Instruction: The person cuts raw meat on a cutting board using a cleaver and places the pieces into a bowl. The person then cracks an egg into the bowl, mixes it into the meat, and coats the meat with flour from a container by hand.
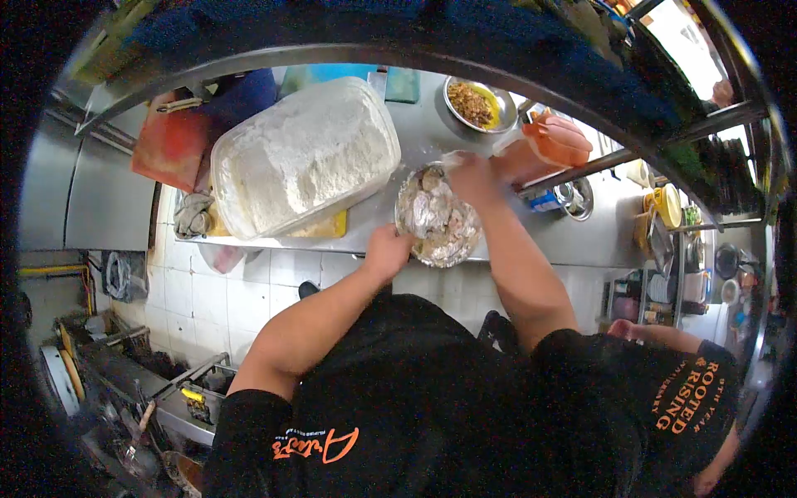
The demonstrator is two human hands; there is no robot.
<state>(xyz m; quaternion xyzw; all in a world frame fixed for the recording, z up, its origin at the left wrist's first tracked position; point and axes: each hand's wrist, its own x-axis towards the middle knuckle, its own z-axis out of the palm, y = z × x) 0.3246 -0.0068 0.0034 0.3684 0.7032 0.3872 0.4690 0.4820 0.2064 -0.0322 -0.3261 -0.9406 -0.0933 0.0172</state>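
A round metal bowl (440, 259) sits at the counter's front edge, filled with flour-coated pieces (436, 214) that look like chicken or other meat. My left hand (388, 251) is closed on the bowl's near left rim. Over the bowl's far right side is my right hand (471, 178), its fingers smeared by motion and partly whitened, so I cannot make out whether it grips anything. Left of the bowl stands a big clear plastic tub (249, 224) of white flour (307, 158).
A steel bowl (480, 105) of brown crumbly food stands behind. Orange plastic containers (556, 141) are to the right. A metal shelf rail (332, 58) crosses above the counter (427, 91). Another person in a black shirt (689, 390) stands close at my right.
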